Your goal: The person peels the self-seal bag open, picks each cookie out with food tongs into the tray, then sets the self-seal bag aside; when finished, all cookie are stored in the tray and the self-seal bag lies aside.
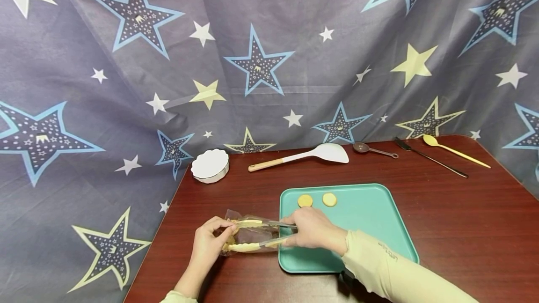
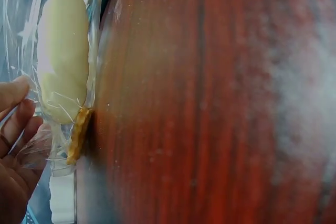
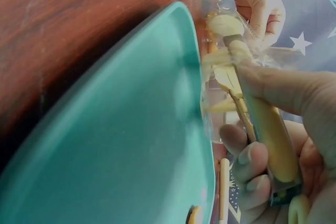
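Thin, crinkly, clear bag [image 1: 257, 234] by the left edge of the smooth green tray [image 1: 362, 223], with a bumpy cracker [image 2: 80, 136] probably inside. Pinching the bag with the left hand [image 1: 212, 240]; gripping smooth, yellow-tipped tongs [image 1: 264, 244] in the right hand [image 1: 313, 228], spread apart inside the bag. Wide wood table [image 1: 455, 228] right of the tray's rim.

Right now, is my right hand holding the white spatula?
No, your right hand grips the tongs; the white spatula lies beyond the tray.

Even light, glare on tabletop [image 2: 302, 93], wrist-view blur
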The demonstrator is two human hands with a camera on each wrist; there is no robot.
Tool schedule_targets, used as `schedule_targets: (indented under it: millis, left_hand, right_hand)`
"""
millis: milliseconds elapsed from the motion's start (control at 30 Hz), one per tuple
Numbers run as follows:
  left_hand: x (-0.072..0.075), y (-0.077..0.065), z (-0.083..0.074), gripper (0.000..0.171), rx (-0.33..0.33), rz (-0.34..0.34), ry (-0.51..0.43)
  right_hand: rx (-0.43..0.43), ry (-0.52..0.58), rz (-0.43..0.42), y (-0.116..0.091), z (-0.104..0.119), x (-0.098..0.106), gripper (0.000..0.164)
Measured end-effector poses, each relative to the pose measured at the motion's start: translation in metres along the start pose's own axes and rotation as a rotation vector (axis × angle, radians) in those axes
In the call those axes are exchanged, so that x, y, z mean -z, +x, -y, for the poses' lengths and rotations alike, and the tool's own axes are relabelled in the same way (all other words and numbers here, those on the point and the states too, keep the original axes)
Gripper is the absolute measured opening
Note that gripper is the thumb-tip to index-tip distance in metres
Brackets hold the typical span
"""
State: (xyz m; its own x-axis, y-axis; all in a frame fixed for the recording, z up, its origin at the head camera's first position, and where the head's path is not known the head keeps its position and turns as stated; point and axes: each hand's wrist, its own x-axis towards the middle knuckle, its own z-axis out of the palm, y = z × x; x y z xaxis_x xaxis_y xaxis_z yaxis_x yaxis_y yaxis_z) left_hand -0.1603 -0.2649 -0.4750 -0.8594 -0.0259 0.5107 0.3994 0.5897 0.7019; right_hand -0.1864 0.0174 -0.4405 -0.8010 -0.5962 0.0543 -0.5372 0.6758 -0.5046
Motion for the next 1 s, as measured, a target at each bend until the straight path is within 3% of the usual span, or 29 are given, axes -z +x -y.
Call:
schedule_targets:
  millis: [100, 200, 467, 1000]
  left_hand:
    - [0.0, 0.0, -0.005, 0.015, 0.017, 0.01, -0.004]
    - [0.0, 0.0, 0.001, 0.015, 0.03, 0.028, -0.003]
    - [0.001, -0.001, 0.018, 0.016, 0.015, 0.068, -0.005]
    - [0.003, 0.0, 0.02, 0.014, -0.009, 0.091, 0.005]
  right_hand:
    - [-0.001, -0.014, -0.014, 0.0, 0.0, 0.0, 0.058]
    - [-0.002, -0.03, -0.026, 0.0, -0.001, -0.002, 0.062]
    - [0.01, -0.08, -0.026, 0.0, 0.002, -0.004, 0.055]
    - [0.021, -0.098, -0.017, -0.003, 0.002, 0.001, 0.056]
